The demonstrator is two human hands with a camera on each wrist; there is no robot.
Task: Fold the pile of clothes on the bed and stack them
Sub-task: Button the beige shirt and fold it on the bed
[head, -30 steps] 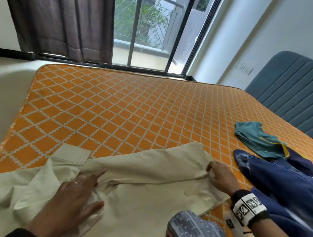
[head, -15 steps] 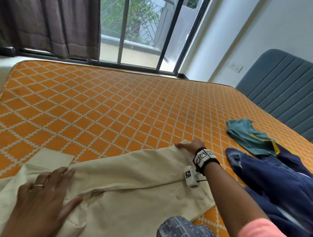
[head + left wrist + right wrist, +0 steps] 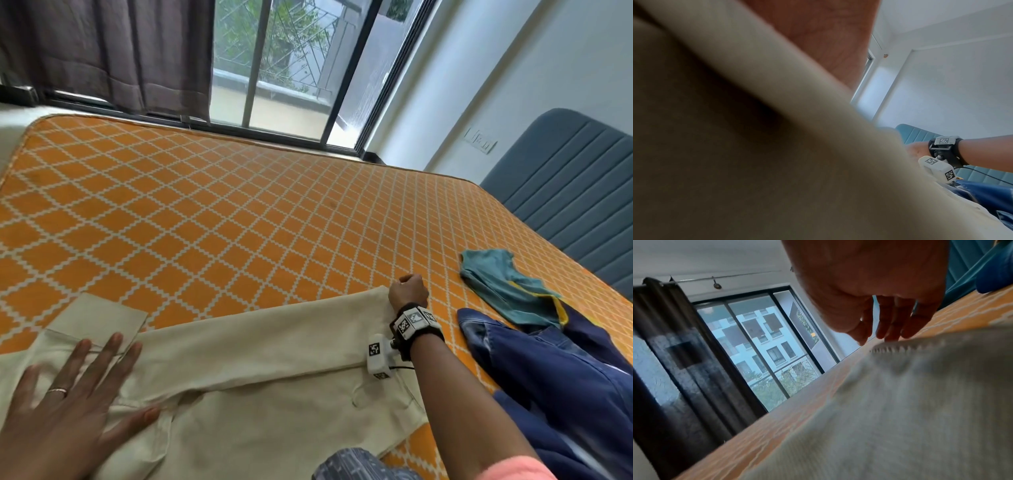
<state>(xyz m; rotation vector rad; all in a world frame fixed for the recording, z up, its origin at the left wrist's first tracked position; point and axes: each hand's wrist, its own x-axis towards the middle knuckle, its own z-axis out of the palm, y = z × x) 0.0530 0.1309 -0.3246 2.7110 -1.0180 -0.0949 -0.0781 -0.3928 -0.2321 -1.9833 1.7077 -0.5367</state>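
Note:
A beige shirt [image 3: 257,377] lies spread across the near part of the orange mattress [image 3: 239,212]. My left hand [image 3: 68,404] lies flat on its left side with fingers spread, beside a cuff. My right hand [image 3: 409,291] is at the shirt's far right corner. In the right wrist view its fingers [image 3: 892,324] hang down and their tips touch the hem of the shirt [image 3: 900,402]; nothing is gripped. The left wrist view is mostly filled by blurred beige cloth [image 3: 756,146]. A teal garment [image 3: 503,284] and dark blue clothes [image 3: 548,377] lie unfolded at the right.
A blue padded headboard [image 3: 565,178] runs along the bed's right side. A sliding window [image 3: 291,68] and dark curtain [image 3: 102,51] stand beyond the far edge. Blue-grey patterned cloth [image 3: 359,466] shows at the bottom edge. The mattress's far half is bare.
My right hand has moved from the shirt's near right side up to its far right corner. My left hand has slid leftward and flattened on the cloth. The shirt lies smoother.

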